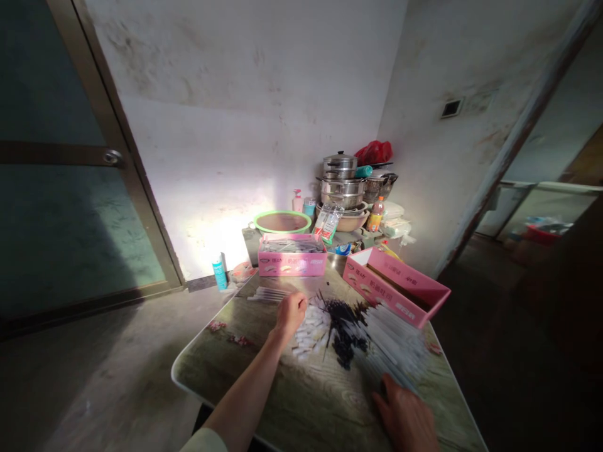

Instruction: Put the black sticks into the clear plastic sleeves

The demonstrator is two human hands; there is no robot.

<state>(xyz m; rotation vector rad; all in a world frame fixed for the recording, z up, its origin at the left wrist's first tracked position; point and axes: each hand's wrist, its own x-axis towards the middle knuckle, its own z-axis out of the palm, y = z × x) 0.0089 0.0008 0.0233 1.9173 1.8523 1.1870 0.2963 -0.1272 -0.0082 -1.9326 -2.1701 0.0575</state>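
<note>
**Two hands at a counter strewn with small white and black pieces**

Left hand (291, 311) stretched out over the far middle of the counter (221, 370), fingers curled loosely at the edge of a heap of short white pieces (308, 331); hard to tell whether anything is pinched between the fingertips. Right hand (407, 419) low at the near right, palm down and fingers spread flat, touching the near end of a fan of long white sticks (393, 342). No clear grasp there either, just resting on them.

Between the white heap and the white sticks, a dark pile of small black pieces (346, 329), with a few thin black strands reaching out toward the left hand. Beyond the left hand, a short row of pale sticks (268, 294) lying side by side near the far edge.

At the far edge, a pink box (292, 256) standing open and packed with grey-white items. To its right, a second pink box (394, 285), open and turned at an angle, just beside the white sticks.

Behind the counter, against the corner wall: a green basin (282, 221), stacked steel pots (341, 182), a red bag (374, 151) on top, an orange bottle (375, 215). On the floor by the door, a small teal can (219, 273)
</note>
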